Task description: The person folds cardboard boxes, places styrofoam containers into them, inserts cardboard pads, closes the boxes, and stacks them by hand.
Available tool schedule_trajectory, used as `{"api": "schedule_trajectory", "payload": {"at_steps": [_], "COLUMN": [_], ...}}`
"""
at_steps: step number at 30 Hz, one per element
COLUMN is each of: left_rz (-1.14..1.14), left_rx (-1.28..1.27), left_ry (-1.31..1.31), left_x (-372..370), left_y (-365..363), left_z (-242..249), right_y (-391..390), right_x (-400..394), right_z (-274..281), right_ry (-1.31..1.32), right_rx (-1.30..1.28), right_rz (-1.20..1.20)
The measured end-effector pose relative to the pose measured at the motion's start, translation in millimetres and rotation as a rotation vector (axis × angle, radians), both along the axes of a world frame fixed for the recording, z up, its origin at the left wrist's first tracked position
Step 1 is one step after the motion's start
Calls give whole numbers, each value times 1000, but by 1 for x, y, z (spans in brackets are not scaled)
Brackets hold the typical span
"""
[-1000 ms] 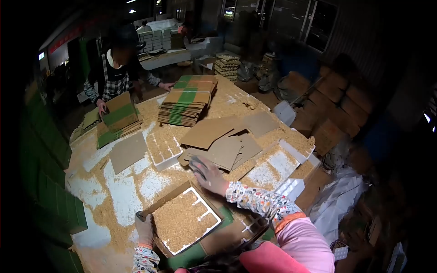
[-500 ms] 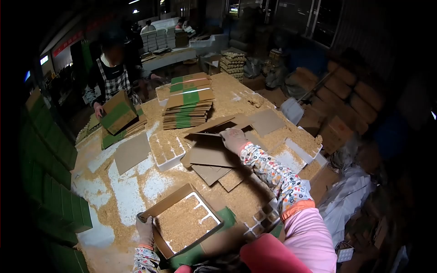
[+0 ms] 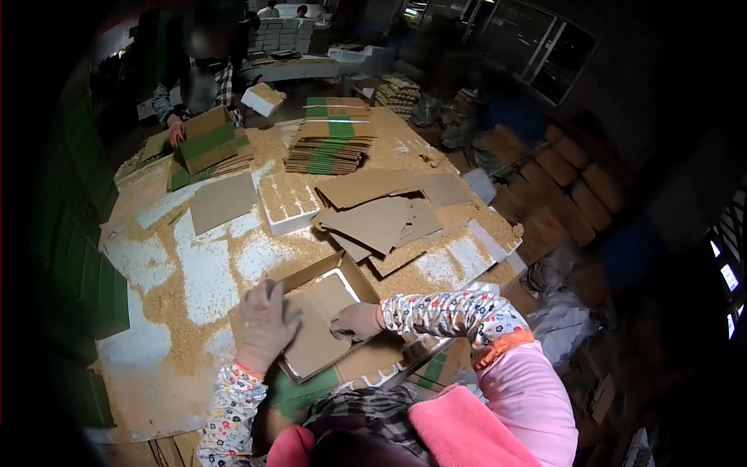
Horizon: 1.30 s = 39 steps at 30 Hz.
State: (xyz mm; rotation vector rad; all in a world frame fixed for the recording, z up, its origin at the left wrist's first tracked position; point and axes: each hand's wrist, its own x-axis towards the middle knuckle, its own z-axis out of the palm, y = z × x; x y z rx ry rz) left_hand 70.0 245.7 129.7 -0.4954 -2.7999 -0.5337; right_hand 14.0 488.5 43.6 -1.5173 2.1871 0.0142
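Note:
In front of me is an open cardboard box (image 3: 352, 274) with a white, slotted foam tray edge (image 3: 342, 282) showing inside. A flat cardboard sheet (image 3: 315, 338) lies in the box over most of the tray. My right hand (image 3: 358, 321), gloved, is bent closed at the sheet's right part; its fingertips are partly hidden. My left hand (image 3: 268, 323), also gloved, is over the box's left edge, fingers apart and holding nothing. Beyond the box lies a loose pile of cardboard sheets (image 3: 381, 222).
A sawdust-strewn table (image 3: 156, 389) bears a stack of flattened cartons (image 3: 331, 144), a foam tray filled with sawdust (image 3: 288, 204) and a single sheet (image 3: 223, 204). Across it, a co-worker's hand (image 3: 176, 131) holds a green-striped carton (image 3: 208, 144). Green cartons (image 3: 93, 288) line the left.
My right hand has come from the sheet pile to the box, where a sheet now covers the sawdust. My left hand has let go of the box's side and risen. A white block appears near the co-worker.

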Motion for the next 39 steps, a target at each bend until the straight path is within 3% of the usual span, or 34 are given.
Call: {"api": "schedule_trajectory", "payload": {"at_steps": [1,2,4,5,7,9,10,12,14,17,19,20,21,25,26,27,29,30,32,34,35,36,37,38,39], "left_rz": [-25,-123,22,114,183,-141,-292,-6,392,415,701,687,729,656,675,587,586,539,680,782,936,1090,1134,1165,1128], "left_rx": [-242,-485,-538,-524,-586,-307,-148,132,522,1578,275,649,762,892,857,941,1129,1145,1358,1329,1587,1842,1677,1510,1357], "left_ry": [-298,-729,-674,-655,-746,-868,-907,-11,80,-865,-409,-380,-447,-413,-300,-375,-597,-398,-269,-88,-77,-61,-29,3,-141], "left_x": [2,1,-5,-14,-15,-37,-54,-49,-35,-12,4,11,7,9,10,15,31,47,94,141,161,182,203,218,225], "left_y": [10,22,36,46,71,48,36,0,-33,-30,1,28,32,-9,-25,-38,-65,-74,-95,-123,-135,-144,-152,-161,-169], "left_z": [-17,-19,-111,-143,-92,-49,-40,-60,-44,-98,-171,-155,-135,-170,-190,-171,-178,-196,-186,-214,-227,-239,-271,-296,-286], "right_y": [-2,-6,-9,-9,-9,-7,6,47,97,114,85,66,53,35,16,13,-4,-17,-46,-93,-123,-156,-195,-234,-273], "right_x": [0,7,15,17,15,-23,-39,-45,-63,-85,-84,-77,-69,-30,-14,-4,21,24,29,33,32,31,32,35,38], "right_z": [-3,5,36,25,31,-15,11,63,42,-30,-71,-83,-93,-74,-64,-40,-28,-24,-18,-13,-14,-20,-19,-25,-38], "right_ry": [-148,-48,177,204,-64,-228,-517,-554,-384,-671,-837,-896,-952,-1214,-1305,-1316,-1448,-1502,-1595,-1634,-1658,-1435,-1379,-1394,-1406], "right_rx": [80,30,-63,-219,24,-39,-248,-691,-925,-785,-750,-757,-773,-845,-839,-920,-929,-965,-1058,-950,-903,-901,-900,-905,-914], "right_rz": [-66,-97,-173,-334,-448,-348,-410,-704,-1039,-1250,-1207,-1189,-1183,-1207,-1190,-1251,-1333,-1369,-1466,-1488,-1491,-1379,-1245,-1271,-1296]}}
